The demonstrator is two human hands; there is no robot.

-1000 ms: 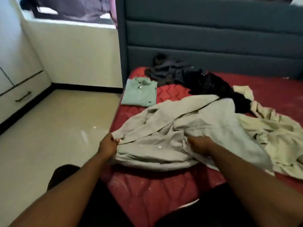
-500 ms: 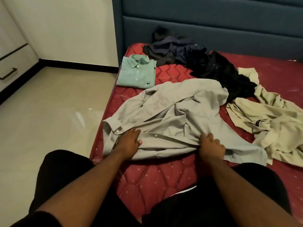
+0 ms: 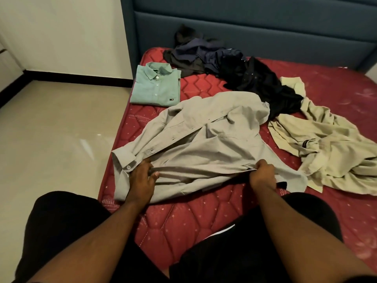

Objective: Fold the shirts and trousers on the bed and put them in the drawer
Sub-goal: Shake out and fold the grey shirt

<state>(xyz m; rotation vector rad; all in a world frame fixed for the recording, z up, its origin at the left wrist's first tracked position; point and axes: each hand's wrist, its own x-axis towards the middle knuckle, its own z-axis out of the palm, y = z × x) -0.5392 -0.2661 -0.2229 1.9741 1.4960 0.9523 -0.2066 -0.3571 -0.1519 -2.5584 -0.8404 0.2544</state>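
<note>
Grey shirt (image 3: 204, 148) lies spread at bed (image 3: 204, 221) centre, unfolded; left hand (image 3: 142, 178) and right hand (image 3: 263, 172) each pinch its near edge. Green shirt (image 3: 156, 86) folded at 11 o'clock. Dark clothes (image 3: 234, 68) at 12 and cream garment (image 3: 330, 144) at 3 remain. Nothing is in the drawer yet, judging by the bed.

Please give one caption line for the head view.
Both hands grip a grey shirt on the bed.

The grey shirt (image 3: 204, 152) I'm holding is matt, creased woven cloth (small glossy buttons). Under it the red mattress (image 3: 204, 225) is quilted fabric; the floor (image 3: 57, 129) shines like polished tile.
</note>
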